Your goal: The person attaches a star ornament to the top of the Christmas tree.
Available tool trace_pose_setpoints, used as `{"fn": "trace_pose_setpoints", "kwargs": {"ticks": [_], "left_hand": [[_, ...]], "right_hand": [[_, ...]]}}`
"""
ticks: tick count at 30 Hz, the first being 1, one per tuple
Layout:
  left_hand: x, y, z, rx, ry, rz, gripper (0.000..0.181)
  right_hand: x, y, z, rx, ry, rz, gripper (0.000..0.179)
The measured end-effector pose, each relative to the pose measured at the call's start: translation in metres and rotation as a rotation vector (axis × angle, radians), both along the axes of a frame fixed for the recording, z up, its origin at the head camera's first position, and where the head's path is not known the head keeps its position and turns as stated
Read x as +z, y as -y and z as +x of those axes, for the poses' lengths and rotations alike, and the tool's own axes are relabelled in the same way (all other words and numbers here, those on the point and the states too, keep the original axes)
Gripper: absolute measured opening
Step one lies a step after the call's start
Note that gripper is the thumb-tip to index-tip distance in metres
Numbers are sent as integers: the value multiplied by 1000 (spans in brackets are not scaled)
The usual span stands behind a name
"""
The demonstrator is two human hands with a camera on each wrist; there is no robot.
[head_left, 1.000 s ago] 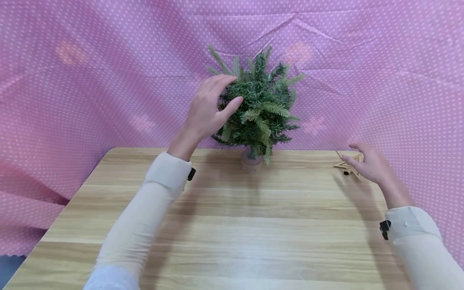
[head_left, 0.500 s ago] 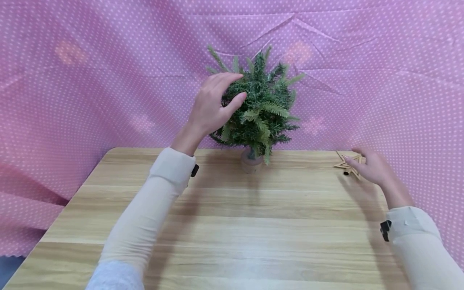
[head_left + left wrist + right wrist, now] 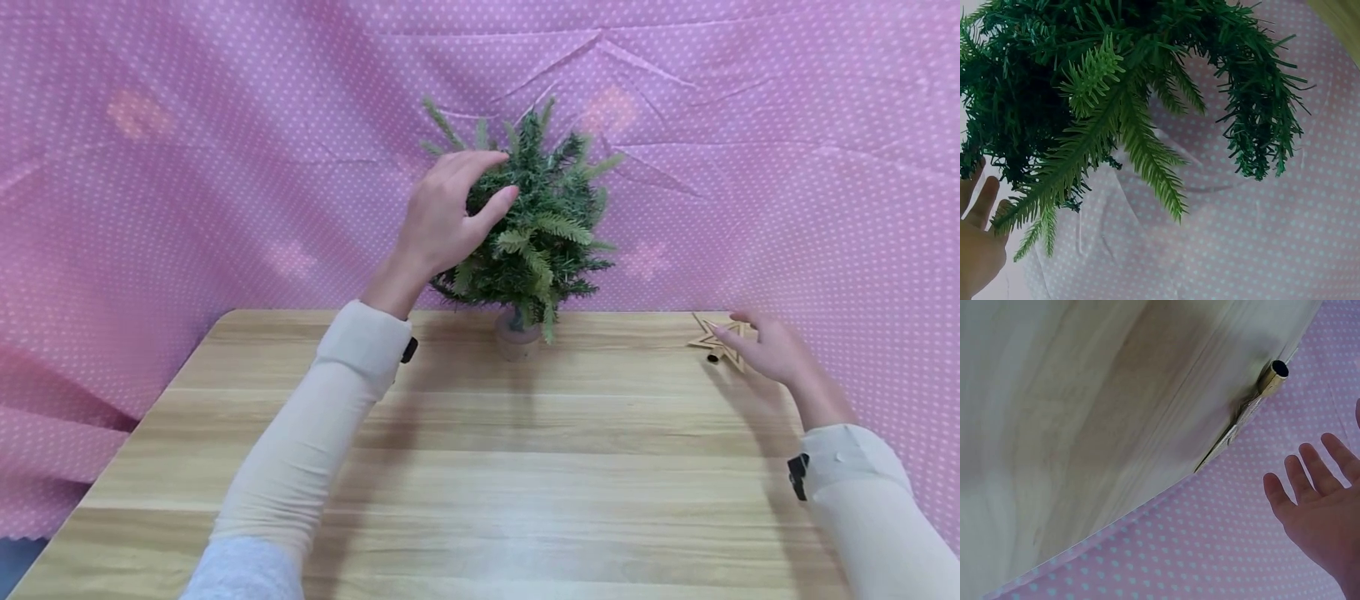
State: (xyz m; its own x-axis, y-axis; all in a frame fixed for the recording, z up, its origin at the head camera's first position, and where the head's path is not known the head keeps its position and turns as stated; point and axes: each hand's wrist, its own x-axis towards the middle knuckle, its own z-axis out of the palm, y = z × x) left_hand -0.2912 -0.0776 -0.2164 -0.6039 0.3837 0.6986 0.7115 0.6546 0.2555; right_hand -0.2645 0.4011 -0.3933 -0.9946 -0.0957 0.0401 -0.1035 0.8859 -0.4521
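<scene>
A small green artificial fir tree [image 3: 540,233] stands in a little round pot [image 3: 516,340] at the table's back edge. My left hand [image 3: 498,177] is raised against its upper left side, fingers relaxed and reaching into the needles, thumb laid on the foliage. In the left wrist view the branches [image 3: 1116,100] fill the frame and straight fingers [image 3: 982,203] show at the lower left. A flat wooden star [image 3: 712,340] with a short tube [image 3: 1274,373] lies at the back right corner. My right hand [image 3: 731,331] hovers over it, fingers straight [image 3: 1310,472] and apart from the star [image 3: 1244,412].
The wooden table [image 3: 480,467] is bare in the middle and front. A pink polka-dot cloth [image 3: 187,167] hangs close behind and around the table. Both arms wear cream sleeves.
My left hand has moved slightly right, further into the tree's needles. My right hand has sunk lower and closer to the star.
</scene>
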Motion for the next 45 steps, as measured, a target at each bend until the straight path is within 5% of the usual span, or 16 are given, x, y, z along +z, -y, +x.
{"fn": "trace_pose_setpoints", "kwargs": {"ticks": [12, 23, 33, 45], "left_hand": [[2, -1, -5, 99, 27, -24, 52], [3, -3, -10, 97, 89, -72, 58], [5, -5, -13, 160, 207, -194, 74], [10, -10, -19, 212, 190, -322, 79]], "right_hand": [[-6, -9, -1, 2, 39, 1, 72], [-13, -23, 2, -22, 142, 37, 82], [-19, -29, 2, -14, 162, 81, 84], [-17, -32, -4, 10, 248, 46, 91]]}}
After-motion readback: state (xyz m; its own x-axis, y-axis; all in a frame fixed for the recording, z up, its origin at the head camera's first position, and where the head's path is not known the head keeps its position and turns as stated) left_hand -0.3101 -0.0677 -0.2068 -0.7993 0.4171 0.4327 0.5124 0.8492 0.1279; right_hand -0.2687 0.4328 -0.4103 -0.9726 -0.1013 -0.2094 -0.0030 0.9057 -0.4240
